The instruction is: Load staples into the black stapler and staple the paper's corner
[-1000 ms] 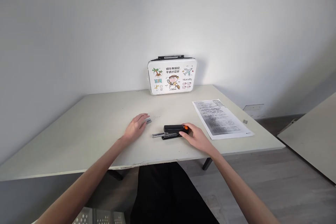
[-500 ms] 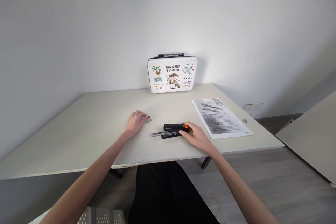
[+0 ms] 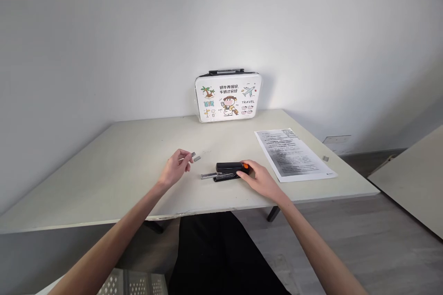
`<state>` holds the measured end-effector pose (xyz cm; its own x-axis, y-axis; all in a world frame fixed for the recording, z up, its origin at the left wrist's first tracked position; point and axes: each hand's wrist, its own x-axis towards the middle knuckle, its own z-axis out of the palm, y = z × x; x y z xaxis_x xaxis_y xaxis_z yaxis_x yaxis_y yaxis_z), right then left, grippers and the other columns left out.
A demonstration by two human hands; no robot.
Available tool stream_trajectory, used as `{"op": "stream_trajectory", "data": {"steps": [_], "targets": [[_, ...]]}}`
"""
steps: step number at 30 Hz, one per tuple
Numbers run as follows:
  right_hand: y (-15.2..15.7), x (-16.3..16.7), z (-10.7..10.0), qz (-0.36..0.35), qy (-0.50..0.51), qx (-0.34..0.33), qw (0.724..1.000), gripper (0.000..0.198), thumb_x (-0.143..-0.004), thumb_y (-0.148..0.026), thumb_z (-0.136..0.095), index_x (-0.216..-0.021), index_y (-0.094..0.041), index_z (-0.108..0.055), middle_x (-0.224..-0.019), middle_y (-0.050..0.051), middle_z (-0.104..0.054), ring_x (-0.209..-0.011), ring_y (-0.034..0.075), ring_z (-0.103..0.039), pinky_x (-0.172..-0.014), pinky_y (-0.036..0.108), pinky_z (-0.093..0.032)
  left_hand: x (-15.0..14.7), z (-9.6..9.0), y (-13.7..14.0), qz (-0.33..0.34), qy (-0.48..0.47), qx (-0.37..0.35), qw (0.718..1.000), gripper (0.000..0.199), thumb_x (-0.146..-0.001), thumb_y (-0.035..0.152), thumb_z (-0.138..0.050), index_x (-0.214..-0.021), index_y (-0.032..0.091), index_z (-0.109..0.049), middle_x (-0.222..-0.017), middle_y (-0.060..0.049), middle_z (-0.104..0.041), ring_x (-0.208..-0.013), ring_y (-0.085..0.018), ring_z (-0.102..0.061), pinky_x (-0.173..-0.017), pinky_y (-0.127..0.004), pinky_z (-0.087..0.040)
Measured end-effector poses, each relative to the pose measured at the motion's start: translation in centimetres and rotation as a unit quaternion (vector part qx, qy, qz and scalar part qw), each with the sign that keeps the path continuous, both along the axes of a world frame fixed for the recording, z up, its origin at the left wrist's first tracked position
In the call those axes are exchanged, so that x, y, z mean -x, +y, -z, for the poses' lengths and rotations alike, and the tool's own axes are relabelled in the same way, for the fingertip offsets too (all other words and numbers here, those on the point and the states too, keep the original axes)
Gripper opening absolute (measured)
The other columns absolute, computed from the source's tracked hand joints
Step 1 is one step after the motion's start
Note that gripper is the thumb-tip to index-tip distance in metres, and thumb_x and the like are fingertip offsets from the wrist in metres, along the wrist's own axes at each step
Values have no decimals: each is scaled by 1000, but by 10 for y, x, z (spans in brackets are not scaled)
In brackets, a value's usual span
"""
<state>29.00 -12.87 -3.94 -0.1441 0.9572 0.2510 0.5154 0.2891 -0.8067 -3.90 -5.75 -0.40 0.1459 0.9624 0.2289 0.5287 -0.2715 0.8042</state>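
Note:
Between the fingertips of my left hand (image 3: 176,166) is a small grey strip of staples (image 3: 193,154), lifted a little off the table. A second strip of staples (image 3: 197,158) lies on the tabletop just beside those fingers. My right hand (image 3: 259,177) grips the rear end of a black stapler (image 3: 228,168) with an orange part near the thumb. The stapler rests on the table, its metal staple tray (image 3: 208,176) sliding out toward the left.
A white travel case (image 3: 228,97) with cartoon prints stands against the wall at the back of the table (image 3: 104,170). Right of the stapler lies a printed sheet of paper (image 3: 294,154). Another small grey piece (image 3: 326,158) sits near the right edge. A perforated crate (image 3: 138,283) is below.
My left hand has picked up one of the staple strips and drawn back slightly to the left. The right hand and the stapler have stayed in place.

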Motion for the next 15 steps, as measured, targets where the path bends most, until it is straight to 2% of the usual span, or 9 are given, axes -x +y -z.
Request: {"op": "stream_trajectory", "data": {"steps": [5, 11, 15], "targets": [[1, 0, 3, -2, 5, -1, 1000, 42, -98, -55, -58, -126, -25, -64, -123, 10, -72, -103, 27, -69, -74, 37, -57, -9, -11, -20, 34, -16, 44, 998, 41, -95, 63, -58, -97, 22, -60, -88, -2, -68, -58, -12, -61, -62, -29, -52], [2, -1, 3, -7, 4, -16, 1000, 40, -99, -54, -57, -126, -25, -65, -122, 9, -73, -105, 28, -69, -77, 38, -56, -16, -19, -33, 55, 50, 44, 996, 50, -101, 60, -47, -122, 24, -75, -67, 1, -59, -71, -19, -62, -72, -30, -52], [2, -1, 3, -4, -1, -17, 1000, 39, -99, -54, -58, -125, -25, -65, -121, 9, -73, -105, 27, -69, -78, 37, -56, -17, -20, -37, 55, 64, 49, 995, 53, -101, 60, -49, -129, 25, -76, -67, 1, -60, -72, -18, -62, -75, -31, -53]]}}
